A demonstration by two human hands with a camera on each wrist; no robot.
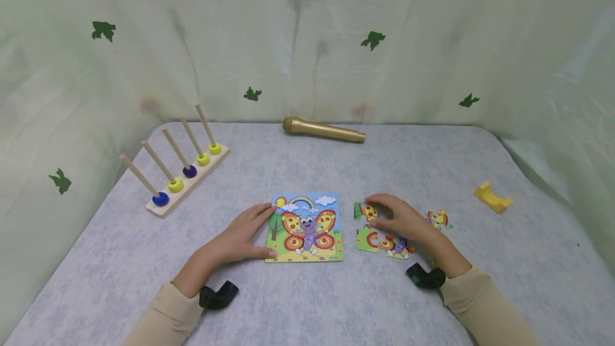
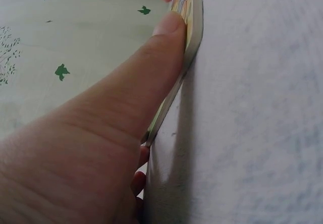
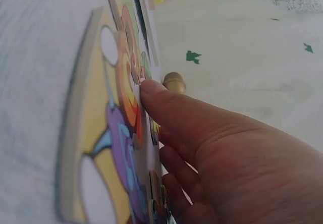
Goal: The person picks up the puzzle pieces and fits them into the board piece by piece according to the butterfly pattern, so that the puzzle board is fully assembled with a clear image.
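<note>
A square butterfly picture board point(image 1: 307, 228) lies flat in the head view. My left hand point(image 1: 242, 236) rests at its left side, thumb on the lower left corner, fingers by the upper left edge. In the left wrist view the thumb point(image 2: 169, 47) lies on the board's edge. My right hand point(image 1: 401, 220) pinches a green and yellow jigsaw puzzle piece point(image 1: 369, 212) between thumb and index finger. Below it lie a green piece point(image 1: 367, 240) and a piece with purple butterfly body point(image 1: 397, 248), large in the right wrist view. My right hand partly hides some pieces.
Another puzzle piece point(image 1: 439, 219) lies right of my right hand. Farther right is a yellow curved block point(image 1: 492, 198). A gold toy microphone point(image 1: 324, 130) lies at the back edge. A wooden peg stand point(image 1: 192, 188) with blue and yellow beads stands at the left.
</note>
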